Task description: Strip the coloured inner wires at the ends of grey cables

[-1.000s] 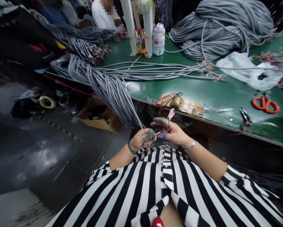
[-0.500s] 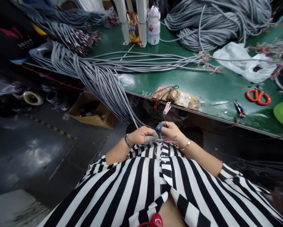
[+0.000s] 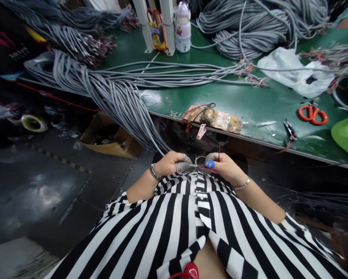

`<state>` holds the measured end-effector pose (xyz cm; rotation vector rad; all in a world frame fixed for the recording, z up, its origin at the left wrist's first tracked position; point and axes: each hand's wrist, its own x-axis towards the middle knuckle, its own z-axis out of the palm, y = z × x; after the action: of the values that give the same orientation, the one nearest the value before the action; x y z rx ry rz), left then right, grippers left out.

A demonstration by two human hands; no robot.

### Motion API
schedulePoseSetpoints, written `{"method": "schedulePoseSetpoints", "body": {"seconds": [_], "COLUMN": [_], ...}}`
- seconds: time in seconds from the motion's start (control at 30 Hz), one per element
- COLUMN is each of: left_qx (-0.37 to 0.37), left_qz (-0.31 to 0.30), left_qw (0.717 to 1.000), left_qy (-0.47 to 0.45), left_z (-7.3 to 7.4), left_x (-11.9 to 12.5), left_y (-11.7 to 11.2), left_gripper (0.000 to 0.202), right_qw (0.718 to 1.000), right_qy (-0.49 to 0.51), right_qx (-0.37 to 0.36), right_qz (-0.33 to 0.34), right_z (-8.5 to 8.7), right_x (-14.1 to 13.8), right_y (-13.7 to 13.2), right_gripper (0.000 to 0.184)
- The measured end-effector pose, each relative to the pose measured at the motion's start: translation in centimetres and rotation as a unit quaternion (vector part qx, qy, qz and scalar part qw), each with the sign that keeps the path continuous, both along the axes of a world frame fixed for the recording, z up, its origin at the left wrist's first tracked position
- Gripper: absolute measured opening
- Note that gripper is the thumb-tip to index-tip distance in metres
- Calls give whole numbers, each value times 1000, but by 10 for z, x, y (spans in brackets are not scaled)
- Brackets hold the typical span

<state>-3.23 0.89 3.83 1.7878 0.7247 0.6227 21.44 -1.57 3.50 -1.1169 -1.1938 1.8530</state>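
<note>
My left hand [image 3: 170, 163], with worn covers on thumb and finger, pinches a grey cable [image 3: 191, 166] close to its stripped end. From that end, thin coloured wires [image 3: 203, 167] run into my right hand [image 3: 224, 167], whose fingers are closed on them. A blue band wraps one right fingertip, and a thin dark rod [image 3: 219, 149] sticks up out of that hand; its lower part is hidden. Between the hands a pale strand [image 3: 199, 158] makes a small loop. Left of them a thick bundle of grey cables [image 3: 124, 104] hangs over the table edge.
On the green table [image 3: 168, 99] lie orange-handled scissors [image 3: 312, 115], small cutters [image 3: 289, 130], a plastic bag [image 3: 296, 71] and a taped block [image 3: 217, 118] with a pink clip [image 3: 201, 131] near it. A bottle [image 3: 183, 29] and large cable coils [image 3: 255, 31] are behind. A cardboard box [image 3: 110, 135] sits below.
My right hand has moved right, away from the left, and now draws the coloured wires straight between them. Before, those wires fanned out loose under it. The view has shifted slightly.
</note>
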Motion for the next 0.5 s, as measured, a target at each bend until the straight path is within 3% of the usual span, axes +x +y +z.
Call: {"method": "schedulePoseSetpoints", "body": {"seconds": [0.07,0.17,0.33,0.4,0.5], "left_qx": [10,19,53,71,103], "left_qz": [5,27,130,135,125], "left_qw": [1000,999,990,988,984], "left_qy": [6,16,16,30,67], "left_z": [-1,-4,-9,-10,-12], "left_x": [2,5,7,6,3], "left_y": [1,0,-7,-8,-8], "left_gripper": [33,29,25,25,22], "right_qw": [998,995,997,996,992], "right_qy": [-5,-29,-37,-57,-95], "right_qx": [8,26,61,67,74], "right_qz": [58,87,23,-12,25], "right_z": [4,5,4,6,8], "right_x": [-4,-12,-17,-17,-18], "right_y": [-4,-8,-3,4,13], "right_gripper": [40,39,47,50,46]}}
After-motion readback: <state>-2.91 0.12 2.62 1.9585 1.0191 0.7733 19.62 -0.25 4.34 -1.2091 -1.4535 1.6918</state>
